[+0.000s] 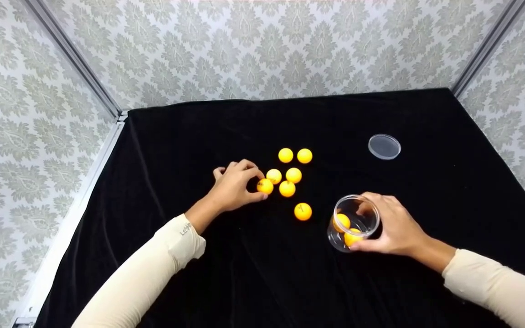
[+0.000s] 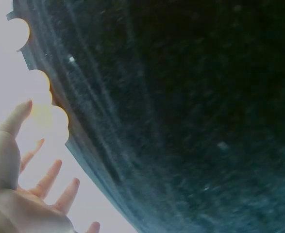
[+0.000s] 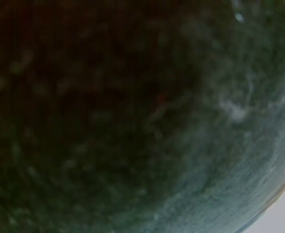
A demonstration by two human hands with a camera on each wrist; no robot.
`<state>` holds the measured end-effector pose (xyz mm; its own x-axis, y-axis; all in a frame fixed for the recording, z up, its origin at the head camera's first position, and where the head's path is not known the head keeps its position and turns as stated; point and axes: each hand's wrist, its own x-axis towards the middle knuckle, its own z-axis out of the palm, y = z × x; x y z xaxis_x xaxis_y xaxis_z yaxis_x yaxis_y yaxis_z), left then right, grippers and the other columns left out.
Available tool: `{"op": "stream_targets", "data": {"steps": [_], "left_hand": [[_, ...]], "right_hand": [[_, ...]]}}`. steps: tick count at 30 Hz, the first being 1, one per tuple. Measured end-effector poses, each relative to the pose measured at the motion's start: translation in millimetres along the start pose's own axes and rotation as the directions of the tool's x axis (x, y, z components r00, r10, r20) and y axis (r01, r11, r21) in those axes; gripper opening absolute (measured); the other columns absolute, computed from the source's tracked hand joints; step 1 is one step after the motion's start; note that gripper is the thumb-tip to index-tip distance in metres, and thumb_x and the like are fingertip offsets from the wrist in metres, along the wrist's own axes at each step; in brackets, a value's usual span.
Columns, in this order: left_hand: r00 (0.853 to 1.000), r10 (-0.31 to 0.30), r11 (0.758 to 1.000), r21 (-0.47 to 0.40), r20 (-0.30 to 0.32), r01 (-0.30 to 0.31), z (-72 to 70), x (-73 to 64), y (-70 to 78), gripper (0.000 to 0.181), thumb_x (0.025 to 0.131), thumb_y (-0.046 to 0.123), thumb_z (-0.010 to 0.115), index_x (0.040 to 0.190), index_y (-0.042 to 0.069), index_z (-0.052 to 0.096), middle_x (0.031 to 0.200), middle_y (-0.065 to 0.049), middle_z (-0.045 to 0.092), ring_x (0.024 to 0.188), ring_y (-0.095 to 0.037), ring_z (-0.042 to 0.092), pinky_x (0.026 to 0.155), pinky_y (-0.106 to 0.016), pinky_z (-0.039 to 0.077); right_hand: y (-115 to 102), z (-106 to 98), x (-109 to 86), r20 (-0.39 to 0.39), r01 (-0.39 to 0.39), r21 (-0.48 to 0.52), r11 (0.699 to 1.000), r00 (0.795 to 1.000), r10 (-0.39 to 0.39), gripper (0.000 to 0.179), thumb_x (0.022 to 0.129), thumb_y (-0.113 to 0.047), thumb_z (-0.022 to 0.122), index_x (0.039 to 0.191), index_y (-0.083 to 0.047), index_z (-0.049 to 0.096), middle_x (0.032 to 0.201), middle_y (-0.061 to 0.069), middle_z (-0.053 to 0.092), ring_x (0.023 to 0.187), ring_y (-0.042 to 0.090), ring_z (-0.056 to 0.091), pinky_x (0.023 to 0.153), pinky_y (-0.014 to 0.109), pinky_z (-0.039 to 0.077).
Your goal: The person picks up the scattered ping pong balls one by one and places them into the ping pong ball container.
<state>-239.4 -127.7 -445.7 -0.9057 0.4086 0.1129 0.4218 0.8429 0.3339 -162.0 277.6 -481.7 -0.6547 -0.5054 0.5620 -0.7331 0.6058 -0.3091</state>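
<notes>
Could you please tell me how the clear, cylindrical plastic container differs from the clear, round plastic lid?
The clear, cylindrical plastic container is deep, while the clear, round plastic lid is shallow. The person's right hand grips the container, whereas the lid lies untouched on the black cloth. Two yellow-orange balls show inside the container; none lies on the lid. Both are transparent and round.

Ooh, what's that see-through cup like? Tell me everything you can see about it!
The cup is round, colourless and clear, probably plastic, with a shiny rim and an open mouth. It looks roughly upright above the black cloth, though I can't tell whether its base rests there. Two orange balls sit inside, low down. The right hand has it in its grip, thumb on the near side and fingers around the far side.
</notes>
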Motion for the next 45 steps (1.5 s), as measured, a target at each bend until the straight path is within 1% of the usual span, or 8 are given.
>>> {"op": "stream_targets", "data": {"steps": [7,12,14,23,28,31,35,45], "left_hand": [[0.999,0.034,0.999,-0.02,-0.017,-0.035,-11.1,8.8,16.2,0.043,0.083,0.052,0.08,0.117,0.029,0.07,0.134,0.005,0.057,0.124,-0.027,0.051,0.104,-0.067,0.025],[0.996,0.086,0.996,-0.021,-0.032,-0.086,-18.0,12.8,33.7,0.04,0.082,0.051,0.081,0.114,0.03,0.07,0.133,0.005,0.058,0.124,-0.026,0.051,0.104,-0.067,0.025],[0.993,0.109,0.994,-0.018,-0.035,-0.109,-19.8,13.5,40.2,0.04,0.082,0.051,0.081,0.114,0.03,0.07,0.133,0.005,0.058,0.124,-0.026,0.051,0.104,-0.066,0.025],[0.984,0.176,0.984,-0.015,-0.023,-0.176,-25.1,10.1,64.5,0.042,0.082,0.055,0.079,0.115,0.031,0.069,0.134,0.007,0.057,0.125,-0.022,0.05,0.105,-0.065,0.026],[0.975,0.219,0.976,-0.001,-0.025,-0.219,-26.0,9.3,76.6,0.044,0.082,0.057,0.078,0.117,0.03,0.069,0.138,0.008,0.057,0.127,-0.021,0.05,0.105,-0.064,0.028],[0.969,0.246,0.969,0.0,-0.035,-0.246,-26.7,8.8,83.9,0.044,0.082,0.057,0.077,0.116,0.031,0.069,0.138,0.008,0.057,0.126,-0.02,0.05,0.104,-0.064,0.029],[0.96,0.276,0.961,-0.012,-0.047,-0.277,-27.2,8.4,93.4,0.042,0.082,0.059,0.077,0.114,0.033,0.069,0.137,0.009,0.057,0.123,-0.019,0.05,0.104,-0.064,0.029],[0.943,0.325,0.943,-0.052,-0.072,-0.329,-30.0,12.7,117.2,0.044,0.081,0.059,0.078,0.115,0.031,0.068,0.138,0.009,0.056,0.13,-0.02,0.05,0.104,-0.063,0.028]], "right_hand": [[-1,-1,-1.0,0.002,-0.012,-0.006,1.0,1.0,0.012,0.106,0.052,-0.063,0.094,0.136,-0.01,0.057,0.111,-0.006,0.07,0.104,0.02,0.065,0.098,0.035,0.039],[-1,0,-1.6,0.0,-0.022,0.012,1.0,1.0,0.022,0.105,0.052,-0.061,0.095,0.136,-0.01,0.057,0.1,-0.012,0.072,0.1,0.018,0.065,0.098,0.033,0.038],[-1,0,-1.6,-0.001,-0.022,0.017,1.0,1.0,0.022,0.105,0.052,-0.061,0.095,0.135,-0.01,0.057,0.096,-0.013,0.072,0.099,0.017,0.065,0.098,0.033,0.038],[-1,1,-1.1,-0.002,-0.021,0.012,1.0,1.0,0.021,0.106,0.052,-0.062,0.095,0.135,-0.009,0.057,0.097,-0.013,0.073,0.099,0.017,0.066,0.099,0.033,0.039],[-1,0,-0.6,-0.001,-0.023,0.008,1.0,1.0,0.023,0.105,0.052,-0.062,0.094,0.134,-0.008,0.057,0.097,-0.012,0.072,0.1,0.019,0.065,0.099,0.033,0.038],[-1,0,-0.4,-0.001,-0.022,0.009,1.0,1.0,0.022,0.105,0.051,-0.062,0.095,0.134,-0.007,0.057,0.097,-0.013,0.072,0.099,0.019,0.065,0.099,0.032,0.038],[0,0,-0.5,-0.007,-0.016,0.008,1.0,1.0,0.016,0.105,0.051,-0.061,0.095,0.133,-0.007,0.057,0.097,-0.013,0.072,0.098,0.019,0.065,0.098,0.032,0.039],[-1,1,0.3,-0.008,-0.011,0.014,1.0,1.0,0.012,0.104,0.053,-0.061,0.095,0.135,-0.009,0.057,0.104,-0.009,0.071,0.099,0.017,0.065,0.098,0.033,0.04]]}}
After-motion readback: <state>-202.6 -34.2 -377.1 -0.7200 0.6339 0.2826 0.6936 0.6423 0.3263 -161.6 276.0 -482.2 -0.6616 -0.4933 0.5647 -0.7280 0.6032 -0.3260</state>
